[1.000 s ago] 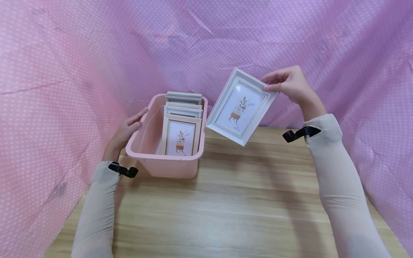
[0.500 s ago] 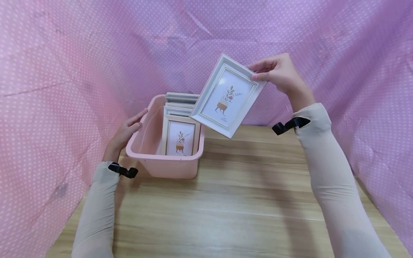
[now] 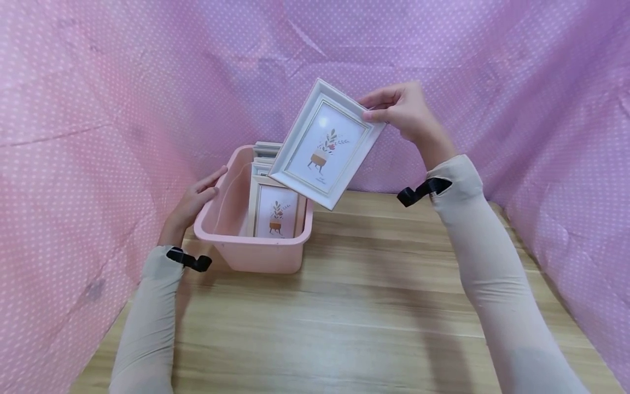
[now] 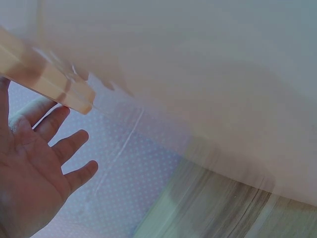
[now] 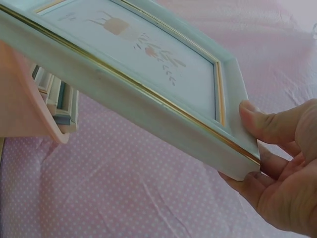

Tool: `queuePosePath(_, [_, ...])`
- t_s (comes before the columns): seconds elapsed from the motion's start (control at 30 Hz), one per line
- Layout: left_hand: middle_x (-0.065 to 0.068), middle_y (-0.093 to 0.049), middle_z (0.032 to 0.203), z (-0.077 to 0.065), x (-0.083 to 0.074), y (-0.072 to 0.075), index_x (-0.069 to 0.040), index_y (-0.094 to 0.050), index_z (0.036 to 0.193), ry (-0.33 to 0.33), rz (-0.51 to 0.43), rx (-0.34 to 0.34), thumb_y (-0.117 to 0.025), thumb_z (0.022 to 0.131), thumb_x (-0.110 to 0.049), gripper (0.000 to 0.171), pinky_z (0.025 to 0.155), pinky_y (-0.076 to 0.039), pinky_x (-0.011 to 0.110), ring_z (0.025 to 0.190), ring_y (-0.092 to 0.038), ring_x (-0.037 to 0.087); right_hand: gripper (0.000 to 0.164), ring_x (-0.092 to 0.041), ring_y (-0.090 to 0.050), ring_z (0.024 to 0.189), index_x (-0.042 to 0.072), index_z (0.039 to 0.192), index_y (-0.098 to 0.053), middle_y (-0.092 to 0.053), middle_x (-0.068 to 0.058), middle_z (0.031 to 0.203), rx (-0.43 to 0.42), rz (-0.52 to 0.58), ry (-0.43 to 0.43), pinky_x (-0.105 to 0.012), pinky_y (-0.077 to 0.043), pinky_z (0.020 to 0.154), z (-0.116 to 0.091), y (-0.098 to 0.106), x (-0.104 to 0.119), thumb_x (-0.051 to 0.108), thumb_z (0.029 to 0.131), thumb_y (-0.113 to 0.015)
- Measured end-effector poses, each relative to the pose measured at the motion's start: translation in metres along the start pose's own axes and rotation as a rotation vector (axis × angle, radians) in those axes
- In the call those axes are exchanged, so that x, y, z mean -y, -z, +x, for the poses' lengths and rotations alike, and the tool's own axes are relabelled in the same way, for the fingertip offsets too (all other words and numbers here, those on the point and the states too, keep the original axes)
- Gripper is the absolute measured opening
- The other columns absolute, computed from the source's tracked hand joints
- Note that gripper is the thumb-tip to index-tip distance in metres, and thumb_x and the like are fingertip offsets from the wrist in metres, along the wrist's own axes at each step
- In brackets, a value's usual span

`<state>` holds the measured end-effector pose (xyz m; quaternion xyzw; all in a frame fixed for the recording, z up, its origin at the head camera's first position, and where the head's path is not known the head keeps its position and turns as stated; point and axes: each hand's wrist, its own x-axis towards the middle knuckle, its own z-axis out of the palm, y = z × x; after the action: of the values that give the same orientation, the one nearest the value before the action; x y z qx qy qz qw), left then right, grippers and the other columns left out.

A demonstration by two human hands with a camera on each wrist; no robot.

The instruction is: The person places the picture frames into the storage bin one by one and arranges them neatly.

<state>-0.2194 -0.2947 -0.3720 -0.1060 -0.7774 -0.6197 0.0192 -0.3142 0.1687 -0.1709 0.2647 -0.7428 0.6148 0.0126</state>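
My right hand [image 3: 406, 112] pinches a white picture frame [image 3: 326, 143] by its upper right corner, thumb on the front and fingers behind. The frame is tilted, and its print shows a potted plant. In the head view it overlaps the right side of a pink plastic bin [image 3: 261, 257]. Several other picture frames stand in a row inside the bin, a beige-edged frame [image 3: 277, 210] at the front; the held one partly hides them. My left hand [image 3: 191, 203] rests at the bin's left rim, and in the left wrist view its fingers [image 4: 72, 146] are spread and nearly straight.
The bin stands on a wood-grain table [image 3: 344, 306]. Pink dotted cloth [image 3: 418, 44] hangs behind and along both sides. A black strap mount [image 3: 423, 190] sticks out from the right wrist, and another strap mount [image 3: 189, 259] from the left.
My right hand has carried the white picture frame leftward and a little up, from beside the bin to over its right side in the view. The left hand stays at the rim.
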Motion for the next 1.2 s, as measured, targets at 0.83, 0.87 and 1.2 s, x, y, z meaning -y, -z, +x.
queuePosePath(0.83, [0.010, -0.022, 0.170, 0.000, -0.002, -0.002, -0.014, -0.032, 0.160, 0.022, 0.046, -0.006, -0.047, 0.107, -0.015, 0.056, 0.099, -0.040, 0.006, 0.149, -0.031, 0.010, 0.023, -0.010, -0.074, 0.072, -0.010, 0.102, -0.075, -0.078, 0.004, 0.080, -0.063, 0.030, 0.028, -0.022, -0.061, 0.073, 0.008, -0.051, -0.018, -0.015, 0.080, -0.075])
queuePosePath(0.87, [0.010, -0.023, 0.170, 0.000, -0.002, -0.002, -0.014, -0.032, 0.160, 0.024, 0.048, -0.005, -0.047, 0.107, -0.015, 0.055, 0.099, -0.040, 0.006, 0.148, -0.032, 0.010, 0.023, -0.010, -0.074, 0.073, -0.010, 0.103, -0.075, -0.079, 0.002, 0.082, -0.062, 0.025, 0.025, -0.022, -0.061, 0.073, 0.008, -0.053, -0.019, -0.015, 0.080, -0.075])
queuePosePath(1.2, [0.012, -0.023, 0.169, -0.001, -0.004, 0.000, -0.010, -0.032, 0.160, 0.006, 0.050, 0.002, -0.045, 0.106, -0.010, 0.055, 0.100, -0.039, 0.006, 0.153, -0.028, 0.015, 0.025, -0.008, -0.074, 0.073, -0.009, 0.106, -0.075, -0.077, -0.021, 0.105, -0.020, -0.090, 0.062, -0.025, -0.062, 0.076, 0.008, -0.074, -0.017, -0.012, 0.081, -0.076])
